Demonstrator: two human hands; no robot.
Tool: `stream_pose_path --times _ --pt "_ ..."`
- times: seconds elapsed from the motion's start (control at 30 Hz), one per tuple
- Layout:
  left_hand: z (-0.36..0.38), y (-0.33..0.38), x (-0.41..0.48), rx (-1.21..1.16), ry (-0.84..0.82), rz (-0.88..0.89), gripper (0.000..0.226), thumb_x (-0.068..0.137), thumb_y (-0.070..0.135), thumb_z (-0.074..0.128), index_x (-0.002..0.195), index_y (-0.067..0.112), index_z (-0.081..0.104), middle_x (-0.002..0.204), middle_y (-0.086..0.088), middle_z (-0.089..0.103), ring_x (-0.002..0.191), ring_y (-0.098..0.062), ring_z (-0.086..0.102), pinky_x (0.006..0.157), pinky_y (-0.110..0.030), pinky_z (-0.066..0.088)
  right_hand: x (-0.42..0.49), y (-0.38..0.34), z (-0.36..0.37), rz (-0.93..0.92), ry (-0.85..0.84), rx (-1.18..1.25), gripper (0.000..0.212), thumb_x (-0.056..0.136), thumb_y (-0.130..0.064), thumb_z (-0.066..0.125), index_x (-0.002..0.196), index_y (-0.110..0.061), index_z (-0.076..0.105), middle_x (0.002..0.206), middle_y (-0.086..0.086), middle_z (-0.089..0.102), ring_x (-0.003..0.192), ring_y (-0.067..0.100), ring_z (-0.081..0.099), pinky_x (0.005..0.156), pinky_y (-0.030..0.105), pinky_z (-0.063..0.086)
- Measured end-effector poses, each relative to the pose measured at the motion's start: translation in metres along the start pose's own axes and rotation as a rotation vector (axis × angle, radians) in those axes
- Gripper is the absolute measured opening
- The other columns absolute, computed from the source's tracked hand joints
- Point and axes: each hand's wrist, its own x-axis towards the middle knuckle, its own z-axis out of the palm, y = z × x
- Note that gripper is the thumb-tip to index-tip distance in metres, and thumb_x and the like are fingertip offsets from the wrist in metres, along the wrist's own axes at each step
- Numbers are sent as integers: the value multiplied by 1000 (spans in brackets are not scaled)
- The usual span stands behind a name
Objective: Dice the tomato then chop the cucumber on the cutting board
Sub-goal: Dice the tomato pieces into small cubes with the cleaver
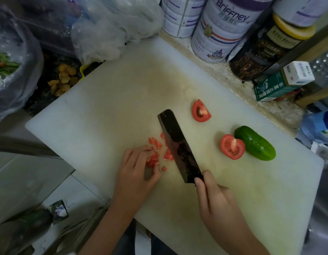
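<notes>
head cam: right hand (216, 201) grips cleaver (179, 148) handle, blade by the tomato dice (156, 151); left hand (137, 172) pinches a slice. two tomato wedges (201, 111) (232, 147) & whole cucumber (255, 143) uncut on cutting board (104, 107), approx a third done.

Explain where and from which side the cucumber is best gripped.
Probably its middle, from above and the right: the cucumber lies flat on the cutting board, its round sides open to fingers, while a tomato half crowds its left side.
</notes>
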Motion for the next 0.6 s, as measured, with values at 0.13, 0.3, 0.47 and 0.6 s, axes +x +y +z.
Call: stream_pose_path --times 0.13,0.3,0.47,0.6 --pt "0 1 1 -2 15 8 26 81 23 59 94 3 67 105 -7 66 100 -17 53 95 -10 37 0 -3 1 10 1 18 16 96 -36 34 89 -23 40 46 -17 19 36 4 31 41 18 13" --pt "0 2 1 4 30 22 23 81 21 58 91 2 67 104 -8 66 99 -17 53 94 -12 38 11 -8 6 -18 -3 -84 11 98 -30 40 90 -22 38 48 -19 17 34 1 21 37 23 15" --pt "0 1 1 7 13 15 20 81 20 59 90 4 67 104 -7 66 100 -14 52 95 -10 37 13 -12 11 -3 -33 -148 14 96 -32 34 89 -20 39 48 -17 22 29 14 39 33 20 15" --pt "-1 1 1 13 5 14 22 81 22 58 91 4 67 104 -7 66 100 -15 52 96 -9 35 16 -14 17 44 -32 -146 19 97 -35 29 94 -19 40 44 -11 32 28 16 42 28 28 27"
